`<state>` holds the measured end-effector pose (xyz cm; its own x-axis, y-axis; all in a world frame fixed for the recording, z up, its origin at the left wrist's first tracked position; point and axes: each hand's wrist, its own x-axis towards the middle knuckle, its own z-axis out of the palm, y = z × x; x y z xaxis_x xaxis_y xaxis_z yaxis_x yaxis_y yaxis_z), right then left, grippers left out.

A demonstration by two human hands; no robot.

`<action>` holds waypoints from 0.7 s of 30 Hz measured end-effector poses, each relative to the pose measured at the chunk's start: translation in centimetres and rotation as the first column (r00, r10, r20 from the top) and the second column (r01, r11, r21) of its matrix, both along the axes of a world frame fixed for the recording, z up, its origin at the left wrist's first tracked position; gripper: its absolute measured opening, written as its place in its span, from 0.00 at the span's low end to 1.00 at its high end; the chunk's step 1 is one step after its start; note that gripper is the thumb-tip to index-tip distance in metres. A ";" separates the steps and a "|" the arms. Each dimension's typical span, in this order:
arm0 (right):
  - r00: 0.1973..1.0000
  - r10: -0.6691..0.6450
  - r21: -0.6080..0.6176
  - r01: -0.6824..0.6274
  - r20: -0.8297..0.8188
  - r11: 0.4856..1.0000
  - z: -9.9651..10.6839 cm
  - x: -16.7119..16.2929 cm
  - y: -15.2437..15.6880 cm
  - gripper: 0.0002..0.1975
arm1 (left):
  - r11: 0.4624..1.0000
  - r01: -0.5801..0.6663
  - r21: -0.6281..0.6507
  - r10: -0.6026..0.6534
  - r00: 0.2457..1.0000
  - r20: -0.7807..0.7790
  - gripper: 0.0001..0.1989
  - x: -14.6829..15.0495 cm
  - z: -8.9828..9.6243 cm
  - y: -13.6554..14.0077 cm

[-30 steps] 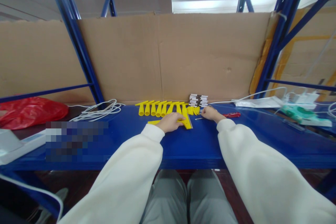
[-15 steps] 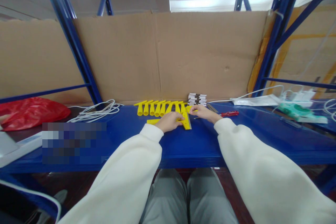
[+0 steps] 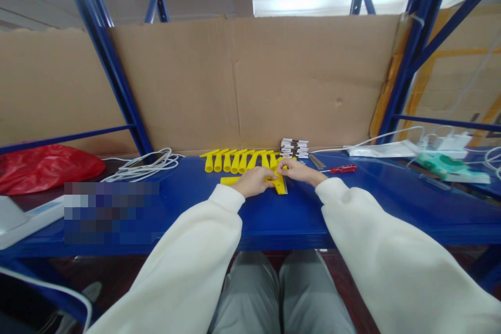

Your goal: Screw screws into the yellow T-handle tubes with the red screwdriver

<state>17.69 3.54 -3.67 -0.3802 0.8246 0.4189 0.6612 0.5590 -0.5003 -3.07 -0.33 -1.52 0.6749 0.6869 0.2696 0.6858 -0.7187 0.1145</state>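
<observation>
My left hand point(image 3: 255, 181) is closed around a yellow scraper point(image 3: 279, 186) lying on the blue table. Its handle sticks out to the left of my fingers, and its wide head, edged with a thin metal blade, is to their right. Over the far end of that head my right hand point(image 3: 295, 171) is bent in a pinch. Whatever sits between those fingertips is too small to make out. Behind my hands stands a row of several yellow scrapers point(image 3: 226, 162). A screwdriver with a red handle point(image 3: 343, 169) lies right of my right hand.
Small white-and-black packs point(image 3: 294, 147) are stacked against the cardboard wall point(image 3: 305, 78). Beside them lies a flat grey metal strip point(image 3: 316, 161). A coiled white cable point(image 3: 146, 167) and a red bag point(image 3: 55, 168) are left; a green-and-white package point(image 3: 450, 167) is right.
My right hand has moved slightly left and nearer, onto the scraper's head. The scraper has shifted a little to the right in my left hand.
</observation>
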 end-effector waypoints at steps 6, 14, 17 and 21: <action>0.990 -0.020 0.071 0.010 0.142 0.997 0.1 -0.1 0.2 0.05 | 1.000 0.009 0.005 -0.008 1.000 -0.011 0.13 0.1 0.1 -0.2; 1.000 0.009 -0.022 -0.008 0.012 1.000 0.2 -0.4 0.1 0.06 | 1.000 0.003 0.011 -0.002 1.000 -0.024 0.13 0.1 0.2 -0.5; 0.990 -0.004 -0.102 -0.011 -0.144 0.995 0.1 -0.5 -0.2 0.05 | 1.000 0.007 0.021 -0.006 1.000 -0.025 0.12 0.2 0.3 -0.6; 0.939 -0.099 -0.169 0.045 -0.330 0.985 0.2 -0.7 -0.4 0.07 | 0.999 0.021 0.038 -0.020 1.000 -0.008 0.12 0.1 0.3 -0.4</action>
